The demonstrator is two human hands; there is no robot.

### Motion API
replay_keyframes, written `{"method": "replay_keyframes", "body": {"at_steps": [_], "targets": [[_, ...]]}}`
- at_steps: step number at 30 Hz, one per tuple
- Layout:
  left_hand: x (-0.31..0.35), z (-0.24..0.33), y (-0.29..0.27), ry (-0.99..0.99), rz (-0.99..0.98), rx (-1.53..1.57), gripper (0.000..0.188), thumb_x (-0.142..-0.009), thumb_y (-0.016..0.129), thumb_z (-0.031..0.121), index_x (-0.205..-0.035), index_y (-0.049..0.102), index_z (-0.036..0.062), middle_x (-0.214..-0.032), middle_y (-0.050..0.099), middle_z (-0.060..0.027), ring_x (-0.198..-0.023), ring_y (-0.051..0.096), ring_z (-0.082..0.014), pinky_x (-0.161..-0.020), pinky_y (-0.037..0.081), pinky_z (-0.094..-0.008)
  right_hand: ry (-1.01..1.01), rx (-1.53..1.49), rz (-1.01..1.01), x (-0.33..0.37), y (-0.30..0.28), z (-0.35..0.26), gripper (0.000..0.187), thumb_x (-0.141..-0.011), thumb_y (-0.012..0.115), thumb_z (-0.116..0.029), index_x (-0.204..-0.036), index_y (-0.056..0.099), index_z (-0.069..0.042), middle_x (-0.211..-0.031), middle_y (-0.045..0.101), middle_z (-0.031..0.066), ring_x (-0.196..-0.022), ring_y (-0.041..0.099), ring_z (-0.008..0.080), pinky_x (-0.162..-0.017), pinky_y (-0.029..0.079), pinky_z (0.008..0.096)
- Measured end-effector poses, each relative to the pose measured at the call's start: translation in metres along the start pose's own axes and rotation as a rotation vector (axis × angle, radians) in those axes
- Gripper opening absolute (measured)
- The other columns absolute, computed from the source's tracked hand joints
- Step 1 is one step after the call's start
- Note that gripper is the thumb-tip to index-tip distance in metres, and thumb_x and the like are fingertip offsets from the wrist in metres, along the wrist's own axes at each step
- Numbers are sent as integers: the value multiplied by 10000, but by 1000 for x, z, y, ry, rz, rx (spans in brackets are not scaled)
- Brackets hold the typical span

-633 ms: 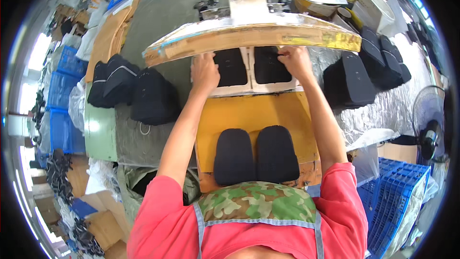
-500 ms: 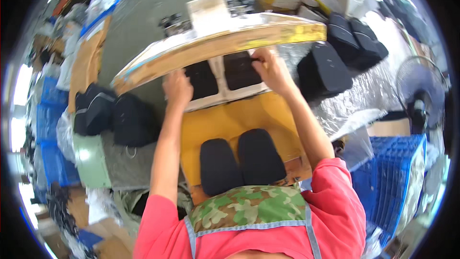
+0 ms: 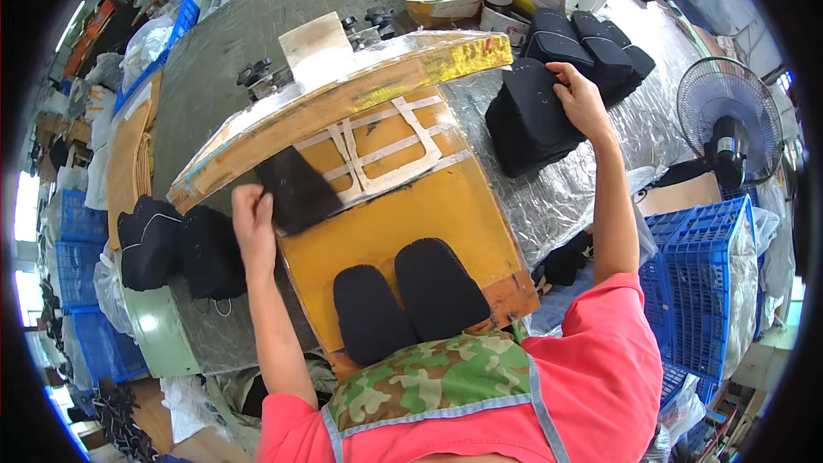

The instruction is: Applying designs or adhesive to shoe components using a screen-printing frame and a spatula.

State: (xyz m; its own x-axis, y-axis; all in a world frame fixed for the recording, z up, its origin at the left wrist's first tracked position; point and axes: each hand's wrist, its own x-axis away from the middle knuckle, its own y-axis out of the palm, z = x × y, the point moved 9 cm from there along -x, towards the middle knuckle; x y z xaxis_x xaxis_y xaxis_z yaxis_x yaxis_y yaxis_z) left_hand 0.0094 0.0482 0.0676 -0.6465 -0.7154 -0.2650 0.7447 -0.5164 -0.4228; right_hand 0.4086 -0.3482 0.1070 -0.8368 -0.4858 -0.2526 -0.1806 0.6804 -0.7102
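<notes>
My left hand (image 3: 255,225) is closed at the left edge of a dark fabric piece (image 3: 296,192), which is tilted and smeared by motion over the left side of a yellow board (image 3: 394,223). My right hand (image 3: 585,105) is at the right stack of black fabric pieces (image 3: 527,124), thumb and fingers pinching the edge of the top piece. White tape outlines (image 3: 403,173) show on the board's far half. Two rounded black pieces (image 3: 439,287) lie side by side on its near end. A wooden frame (image 3: 360,101) stands raised above the board's far part.
More tied black stacks lie at the left (image 3: 150,236) and far right (image 3: 591,47). A fan (image 3: 729,120) and blue crates (image 3: 707,283) stand at the right. Metal clamps (image 3: 257,75) sit behind the frame, on the grey table (image 3: 214,60).
Both hands have left the taped outlines. My left hand has drawn a black piece leftward; my right hand has moved to the right stack. Both outlines are now uncovered or nearly so.
</notes>
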Motion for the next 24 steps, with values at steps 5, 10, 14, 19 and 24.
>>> {"method": "replay_keyframes", "body": {"at_steps": [5,10,14,19,24], "targets": [[65,32,-106,-51,237,183,235,-951,565,69,-1182,554,29,-1186,555,-50,-1155,499,-153,-1039,345,-295,-112,132,48,-1,4,-11,358,-885,569,-24,-1240,605,-50,-1107,670,191,-1061,648,305,-936,493,379],[102,31,-229,21,589,27,236,-941,590,63,-1168,601,0,-1176,599,-73,-1132,533,-159,-1019,368,-295,-220,368,23,3,9,-37,394,-953,581,-150,-1324,564,-16,-1266,607,201,-1198,576,309,-1023,441,383],[81,12,-246,-15,539,27,181,-935,597,59,-1110,636,39,-1117,628,-20,-1096,552,-117,-963,388,-251,-64,368,-151,39,15,-50,839,-821,745,-396,-1471,370,-22,-1444,420,227,-1326,434,392,-1094,355,427],[46,-8,-221,-96,279,62,155,-926,567,23,-1066,633,20,-1058,643,-10,-1022,571,-95,-943,409,-246,-89,414,-222,37,28,-36,882,-768,757,-327,-1495,343,-47,-1459,395,228,-1341,416,370,-1101,347,433],[33,-35,-201,-121,231,-463,150,-890,546,-46,-1012,601,22,-894,638,-73,-798,596,-162,-757,463,-274,-232,520,-40,59,25,-84,867,-749,792,-285,-1471,373,-49,-1457,421,185,-1335,422,379,-1108,331,466]]}}
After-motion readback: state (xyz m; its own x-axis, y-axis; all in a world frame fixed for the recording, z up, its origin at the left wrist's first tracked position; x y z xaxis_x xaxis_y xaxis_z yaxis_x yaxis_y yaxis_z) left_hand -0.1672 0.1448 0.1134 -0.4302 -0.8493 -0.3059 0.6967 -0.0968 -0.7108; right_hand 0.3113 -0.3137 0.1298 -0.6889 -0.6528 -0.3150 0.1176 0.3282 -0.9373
